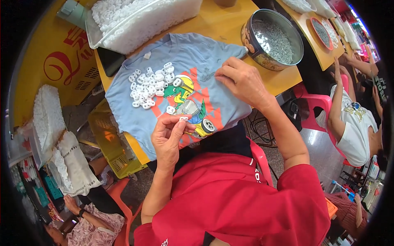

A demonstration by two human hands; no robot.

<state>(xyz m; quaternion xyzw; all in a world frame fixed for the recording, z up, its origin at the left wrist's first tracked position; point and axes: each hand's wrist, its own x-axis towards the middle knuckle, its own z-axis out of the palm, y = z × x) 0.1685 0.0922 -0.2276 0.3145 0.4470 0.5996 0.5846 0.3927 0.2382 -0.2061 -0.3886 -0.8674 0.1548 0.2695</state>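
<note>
A light blue t-shirt (164, 57) with a cartoon print lies spread over the yellow table (230, 24). A heap of small white plastic pieces (150, 88) sits on the shirt. My left hand (168, 135) pinches one small white plastic piece (183, 119) between thumb and fingers above the shirt's near edge. My right hand (242, 80) rests fingers-down on the shirt's right side, fingertips pressed together at the cloth; whether it holds a tiny part is hidden.
A round metal tin (274, 39) of small grey metal parts stands right of the shirt. A clear plastic tub (139, 20) of white pieces is at the back. A yellow crate (108, 141) sits below left. Other people sit at right and lower left.
</note>
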